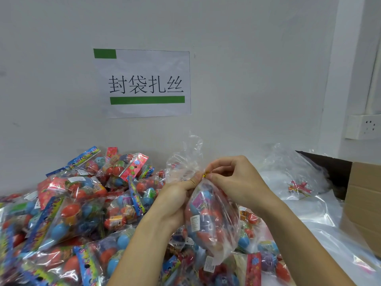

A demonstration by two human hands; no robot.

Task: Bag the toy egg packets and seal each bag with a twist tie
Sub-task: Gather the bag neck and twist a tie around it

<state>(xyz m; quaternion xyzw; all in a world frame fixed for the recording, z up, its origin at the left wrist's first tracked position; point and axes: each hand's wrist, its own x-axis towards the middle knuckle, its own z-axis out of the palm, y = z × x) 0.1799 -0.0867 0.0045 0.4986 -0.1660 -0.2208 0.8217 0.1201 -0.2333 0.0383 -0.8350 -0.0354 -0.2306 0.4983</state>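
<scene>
A clear plastic bag (212, 221) filled with toy egg packets hangs in front of me above the pile. My left hand (175, 201) grips the gathered neck of the bag from the left. My right hand (233, 178) pinches a gold twist tie (204, 175) at that neck, thumb and fingertips closed on it. The bag's loose top (189, 155) fans out above the tie. A large heap of toy egg packets (68, 213) with red, blue and green eggs covers the table to the left and below.
A stack of empty clear bags (296, 172) lies at the right on a white table. A cardboard box (362, 203) stands at the far right. A paper sign (144, 83) hangs on the wall behind; a wall socket (365, 126) is at right.
</scene>
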